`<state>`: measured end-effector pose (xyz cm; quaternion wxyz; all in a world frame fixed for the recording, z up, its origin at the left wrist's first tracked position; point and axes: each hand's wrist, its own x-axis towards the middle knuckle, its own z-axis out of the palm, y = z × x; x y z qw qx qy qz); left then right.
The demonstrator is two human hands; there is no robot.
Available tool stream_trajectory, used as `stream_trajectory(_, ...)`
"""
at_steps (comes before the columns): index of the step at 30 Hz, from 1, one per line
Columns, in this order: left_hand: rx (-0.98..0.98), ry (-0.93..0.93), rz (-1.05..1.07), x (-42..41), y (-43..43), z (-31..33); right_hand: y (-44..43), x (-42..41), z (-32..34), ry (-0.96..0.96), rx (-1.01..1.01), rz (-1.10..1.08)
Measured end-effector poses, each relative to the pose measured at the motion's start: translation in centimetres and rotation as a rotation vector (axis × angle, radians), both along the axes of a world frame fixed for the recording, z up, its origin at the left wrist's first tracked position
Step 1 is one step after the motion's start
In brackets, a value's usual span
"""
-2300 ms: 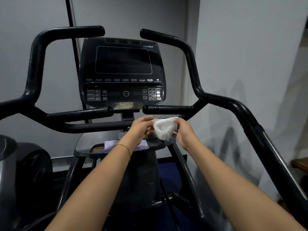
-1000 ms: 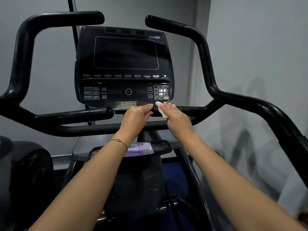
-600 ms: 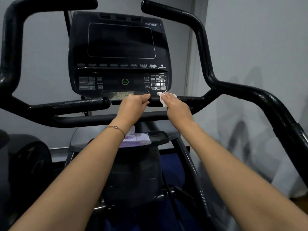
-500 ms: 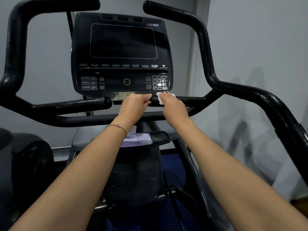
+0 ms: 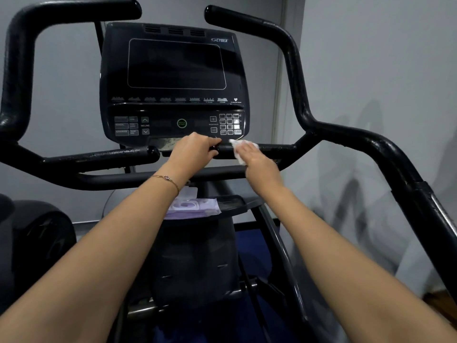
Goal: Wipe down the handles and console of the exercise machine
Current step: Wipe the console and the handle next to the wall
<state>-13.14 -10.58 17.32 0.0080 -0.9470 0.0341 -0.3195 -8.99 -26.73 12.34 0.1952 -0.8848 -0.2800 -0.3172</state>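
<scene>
Grey wall (image 5: pixel 371 58), purple pack (image 5: pixel 197 206) below; left fingers (image 5: pixel 206 144) round handle (image 5: pixel 274 147), right fingers (image 5: pixel 244 151) round wipe (image 5: pixel 235 144).

Both your arms are stretched out forward, bare, angling in toward each other. Your left hand (image 5: pixel 194 149) is knuckles-up, fingers curled down over the tip of the short handle (image 5: pixel 282 149), and there's a thin bracelet (image 5: pixel 168 179) on that wrist. Your right hand (image 5: pixel 258 160) sits just beside it with a small gap, palm down, fingers draped over the wipe (image 5: pixel 243 146) and pressing it onto that same bar.
</scene>
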Motion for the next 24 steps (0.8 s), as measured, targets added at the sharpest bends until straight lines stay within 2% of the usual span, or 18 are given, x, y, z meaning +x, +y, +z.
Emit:
stream_trajectory(3, 0.081, 0.015, 0.009, 0.2, -0.3, 0.5, -1.6, 1.8, 0.7, 0.066, 0.048, -0.113)
stream_trajectory(8, 0.146, 0.011, -0.012, 0.6, 0.0, 0.4, 0.2, 1.4, -0.1, -0.07, 0.002, 0.008)
stream_trajectory(10, 0.156, 0.005, -0.029, 0.7, -0.3, -0.1, -1.2, 1.7, -0.4, -0.055, 0.025, -0.014)
stream_trajectory(15, 0.001, -0.06, -0.02, 1.1, -1.0, -0.6, -2.1, 2.6, 0.6, 0.064, 0.038, -0.137)
stream_trajectory(19, 0.022, -0.064, -0.045, 1.2, -1.0, -0.4, -1.4, 1.8, -0.2, -0.007, -0.011, -0.055)
stream_trajectory(24, -0.009, -0.041, -0.025, 1.5, -1.1, -0.1, -1.4, 2.8, 0.9, 0.07, 0.021, -0.175)
